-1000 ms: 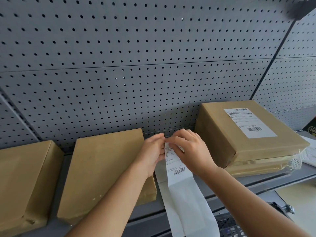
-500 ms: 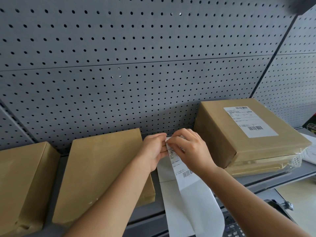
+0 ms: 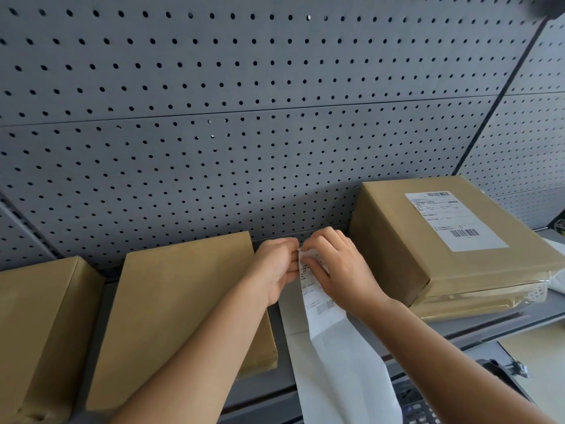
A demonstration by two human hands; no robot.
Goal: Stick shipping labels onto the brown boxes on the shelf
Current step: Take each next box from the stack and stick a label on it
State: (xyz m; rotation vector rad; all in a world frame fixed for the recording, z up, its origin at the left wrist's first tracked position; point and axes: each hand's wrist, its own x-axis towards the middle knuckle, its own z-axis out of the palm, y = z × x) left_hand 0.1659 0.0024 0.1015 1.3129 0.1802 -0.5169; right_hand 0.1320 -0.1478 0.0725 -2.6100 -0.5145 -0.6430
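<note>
Head view shows a white shipping label (image 3: 455, 220) with 2 barcodes stuck on the brown box (image 3: 434, 237) at right; its print is too small to read. That box tops a plastic-wrapped parcel (image 3: 483, 304) on the grey shelf (image 3: 477, 328), backed by grey pegboard (image 3: 244, 117). 2 unlabelled brown boxes, middle (image 3: 180, 307) and left (image 3: 33, 328), lie flat. Between the boxes, left hand (image 3: 275, 270) and right hand (image 3: 339, 270) pinch the top of a label strip (image 3: 321, 304) with closed fingertips; its white backing hangs below the shelf edge.
</note>
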